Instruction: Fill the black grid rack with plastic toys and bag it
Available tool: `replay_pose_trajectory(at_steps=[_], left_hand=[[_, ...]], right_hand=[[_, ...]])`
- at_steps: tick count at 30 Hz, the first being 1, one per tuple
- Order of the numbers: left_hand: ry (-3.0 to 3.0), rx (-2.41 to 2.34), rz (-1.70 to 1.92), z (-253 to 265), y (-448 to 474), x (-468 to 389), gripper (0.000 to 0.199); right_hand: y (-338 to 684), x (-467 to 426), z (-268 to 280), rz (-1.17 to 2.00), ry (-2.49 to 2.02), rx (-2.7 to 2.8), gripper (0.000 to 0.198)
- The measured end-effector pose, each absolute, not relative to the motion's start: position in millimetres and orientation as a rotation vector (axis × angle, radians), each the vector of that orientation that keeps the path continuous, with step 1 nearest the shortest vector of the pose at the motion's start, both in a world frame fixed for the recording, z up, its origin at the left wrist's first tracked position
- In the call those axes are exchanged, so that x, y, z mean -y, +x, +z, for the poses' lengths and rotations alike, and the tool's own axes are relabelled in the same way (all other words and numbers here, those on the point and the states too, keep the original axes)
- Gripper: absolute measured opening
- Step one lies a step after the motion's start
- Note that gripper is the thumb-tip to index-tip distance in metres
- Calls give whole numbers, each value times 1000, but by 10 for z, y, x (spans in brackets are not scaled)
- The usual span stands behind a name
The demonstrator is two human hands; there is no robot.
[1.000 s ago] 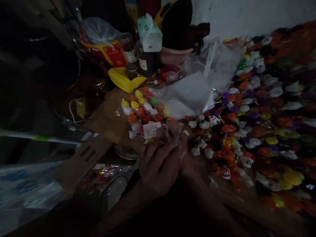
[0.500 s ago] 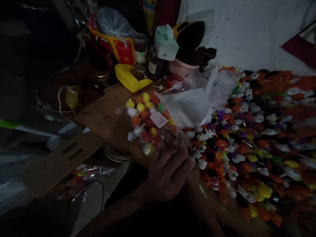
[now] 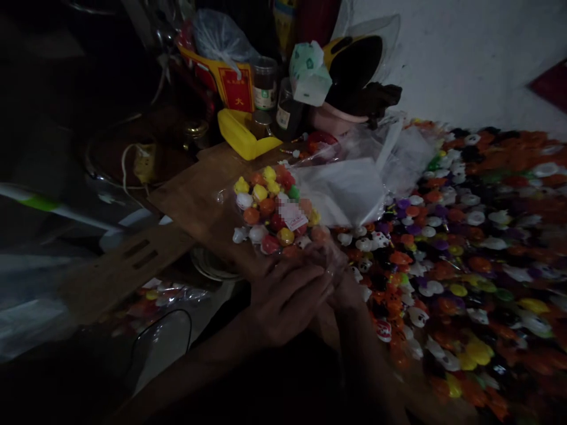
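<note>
A clear plastic bag of small toys (image 3: 267, 207) lies on the brown board, full of yellow, orange, red and white pieces, with a white label on top. My left hand (image 3: 287, 298) lies across the bag's near end, its fingers bent and closed on the film. Close beside it, my right hand (image 3: 345, 286) holds the gathered plastic, its fingers partly hidden behind the left hand and the film. Loose small toys (image 3: 398, 283) in orange, white, black and purple are heaped to the right of my hands.
Flat clear bags (image 3: 341, 189) lie behind the filled bag. Farther back stand a yellow container (image 3: 245, 139), a dark jar (image 3: 287, 112) and a tissue pack (image 3: 310, 74). A slotted wooden board (image 3: 115, 277) juts out left, above filled bags (image 3: 163, 295) below.
The view has shifted a little, so the scene sits farther right. My hands have drawn closer around the bag's end, and the left hand has moved slightly left across it.
</note>
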State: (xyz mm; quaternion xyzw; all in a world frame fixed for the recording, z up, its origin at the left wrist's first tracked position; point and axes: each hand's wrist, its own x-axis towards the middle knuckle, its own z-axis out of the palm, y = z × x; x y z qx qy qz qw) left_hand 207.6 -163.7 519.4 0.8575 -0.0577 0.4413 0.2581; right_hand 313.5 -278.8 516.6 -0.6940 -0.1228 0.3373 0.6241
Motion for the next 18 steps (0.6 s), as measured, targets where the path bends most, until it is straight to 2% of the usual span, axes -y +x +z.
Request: replay_pose_trajectory(at_steps=[2,5,7,10,12,15,18], left_hand=[[2301,199,1201,5166,2032,1679,18],[2243,391,1183,5031,1997,1830,8],[2283,479,1126,4895,2023,1961,7],[2444,477,992,4696,2116,2135,10],[2507,482,956,4625,2144,2190,11],[2381,533,1022,4645,2013,2137,13],[2148,372,994,4709,1696,1964,13]], right_hand=[[3151,3136,5178,1020,-1515,304,40],[3224,3700,5318,1282,-1765,514,43],[3290,3928,5463,1009,-2060,491,44],[3402,3923,5566,279,-2278,402,45],[3480,3757,5490,147,-2290,529,54],[3585,3476,5216,459,-2234,725,72],[3668,3316,4924,651,-2152,754,66]])
